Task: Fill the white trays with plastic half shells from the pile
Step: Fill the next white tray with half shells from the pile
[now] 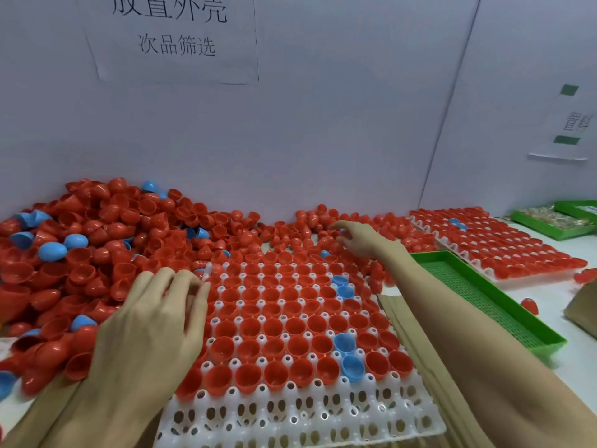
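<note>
Plastic half shells (97, 240): judged light, stiff, slick; best pinched at rim. Left hand (155, 318) curled at white tray (290, 418) left edge, contents unclear. Right hand (358, 239) loosely spread beyond tray.

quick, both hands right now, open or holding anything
Left hand: fingers loosely curled at the white tray's left edge; a hold cannot be told.
Right hand: open, reaching over the pile, holding nothing.

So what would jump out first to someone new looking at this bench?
The big pile of red half shells heaped against the back wall at left, flecked with blue ones. Then the white tray in front, mostly filled, its nearest rows bare, with the left hand at its edge and the right hand reaching into the shells.
</note>
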Demonstrator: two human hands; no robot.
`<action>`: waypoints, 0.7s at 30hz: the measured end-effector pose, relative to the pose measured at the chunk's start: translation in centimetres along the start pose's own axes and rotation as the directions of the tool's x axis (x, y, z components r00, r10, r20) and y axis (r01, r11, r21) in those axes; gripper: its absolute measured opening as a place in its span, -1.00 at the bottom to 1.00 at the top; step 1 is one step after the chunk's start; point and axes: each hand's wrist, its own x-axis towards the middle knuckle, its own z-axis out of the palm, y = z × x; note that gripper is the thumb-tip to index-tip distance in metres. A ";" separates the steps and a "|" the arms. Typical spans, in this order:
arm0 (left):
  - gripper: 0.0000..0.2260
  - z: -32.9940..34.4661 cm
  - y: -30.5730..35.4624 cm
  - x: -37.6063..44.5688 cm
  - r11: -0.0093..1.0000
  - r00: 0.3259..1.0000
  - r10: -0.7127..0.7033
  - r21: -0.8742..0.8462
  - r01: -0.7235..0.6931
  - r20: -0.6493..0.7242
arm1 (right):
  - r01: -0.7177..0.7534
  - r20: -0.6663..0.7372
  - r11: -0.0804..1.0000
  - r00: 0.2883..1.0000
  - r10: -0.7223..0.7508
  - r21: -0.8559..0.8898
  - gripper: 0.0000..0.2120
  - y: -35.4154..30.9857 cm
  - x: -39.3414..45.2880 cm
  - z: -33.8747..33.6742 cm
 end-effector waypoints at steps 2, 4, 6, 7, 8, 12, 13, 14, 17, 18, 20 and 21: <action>-0.77 -0.2 -0.2 0.1 1.000 1.000 -0.005 0.011 0.005 0.016 | -0.024 -0.013 0.999 1.000 0.025 0.049 -0.64 0.0 0.9 1.3; -0.76 -0.4 0.0 0.2 1.000 1.000 0.003 0.021 -0.004 0.017 | -0.065 -0.039 0.989 0.997 0.071 0.133 -0.69 0.1 1.6 1.7; -0.76 -0.7 0.2 0.4 1.000 1.000 -0.012 0.013 0.012 0.025 | -0.097 -0.027 0.977 0.994 0.104 0.189 -0.71 0.0 2.0 1.6; -0.76 -0.7 0.2 0.4 1.000 1.000 -0.012 0.013 0.012 0.027 | -0.104 -0.016 0.974 0.994 0.109 0.203 -0.70 0.0 2.1 1.5; -0.76 -0.7 0.2 0.4 1.000 1.000 -0.011 0.012 0.010 0.028 | -0.104 -0.016 0.971 0.994 0.110 0.214 -0.69 0.0 2.1 1.5; -0.76 -0.7 0.0 0.2 1.000 1.000 -0.007 -0.017 0.007 0.021 | -0.081 -0.129 0.946 0.983 0.127 0.315 -0.63 0.1 0.6 0.5; -0.77 -0.7 0.0 0.2 1.000 1.000 -0.010 -0.024 0.010 0.020 | -0.066 -0.148 0.926 0.980 0.129 0.371 -0.61 0.0 -0.2 0.1; -0.78 -0.6 0.0 0.3 0.999 1.000 -0.017 -0.037 0.018 0.025 | -0.043 -0.151 0.895 0.981 0.122 0.444 -0.60 -0.3 -1.2 -0.2; -0.90 -0.5 0.6 0.2 0.985 0.994 -0.031 -0.164 0.048 0.106 | 0.019 -0.066 0.699 0.997 0.041 0.715 -0.58 -2.2 -5.0 -0.9; -0.95 -0.5 0.9 0.0 0.970 0.989 -0.028 -0.235 0.063 0.146 | 0.022 -0.026 0.638 1.000 -0.002 0.770 -0.57 -3.0 -6.4 -0.8; -0.92 -0.6 1.9 -0.2 0.916 0.971 -0.030 -0.383 0.122 0.238 | 0.028 0.045 0.615 0.994 -0.103 0.788 -0.55 -4.4 -9.1 -0.6; -0.88 -0.6 2.4 -0.4 0.887 0.959 -0.032 -0.434 0.156 0.280 | 0.039 0.072 0.622 0.986 -0.153 0.782 -0.56 -4.9 -10.4 -0.5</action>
